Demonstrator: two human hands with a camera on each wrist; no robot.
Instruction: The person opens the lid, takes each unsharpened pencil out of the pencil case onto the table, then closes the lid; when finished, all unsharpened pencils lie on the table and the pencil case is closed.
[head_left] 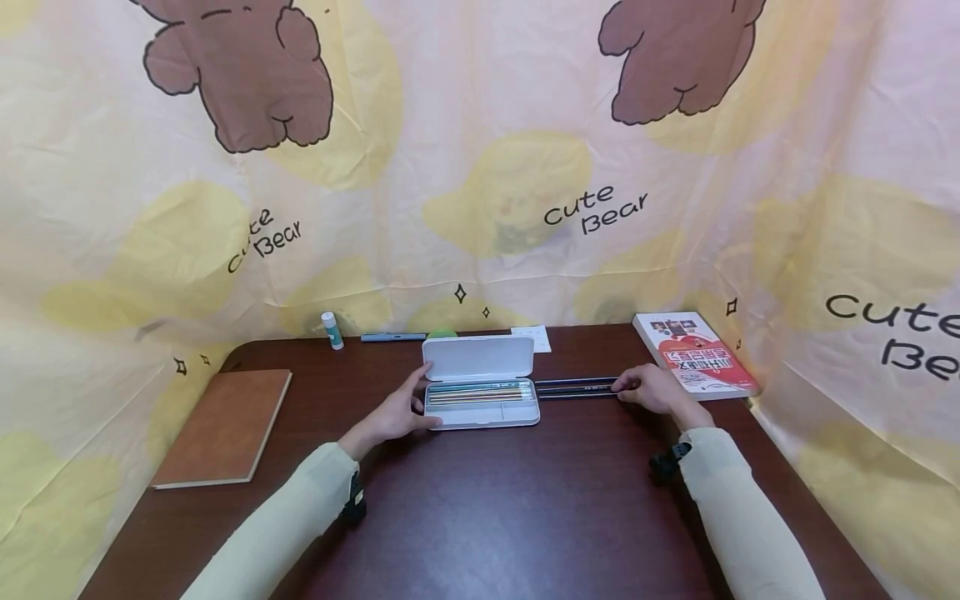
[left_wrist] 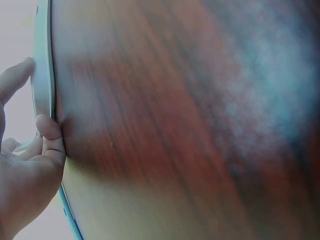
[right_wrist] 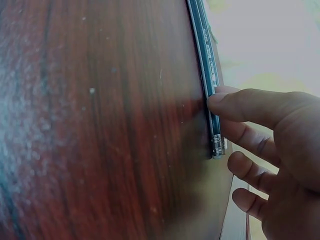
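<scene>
A white pencil case (head_left: pixel 483 414) lies with its lid (head_left: pixel 477 358) raised, several pencils (head_left: pixel 480 393) in its rear compartment. My left hand (head_left: pixel 395 410) grips the case by its left side, thumb at the front corner and a finger up by the lid. In the left wrist view, the thumb and fingers of the left hand (left_wrist: pixel 32 170) sit at the edge of the case (left_wrist: pixel 44 65). To the right of the case lie dark pencils (head_left: pixel 577 389). My right hand (head_left: pixel 651 388) pinches them near their eraser ends (right_wrist: pixel 216 150) between thumb and forefinger, the other fingers loosely bent.
A brown notebook (head_left: pixel 225 425) lies at the left, and a red-and-white book (head_left: pixel 697 354) at the right behind my right hand. Along the back stand a glue stick (head_left: pixel 332 331), a blue pen (head_left: pixel 393 337), a green object (head_left: pixel 441 334) and white paper (head_left: pixel 536 337), before a printed curtain (head_left: pixel 465 167).
</scene>
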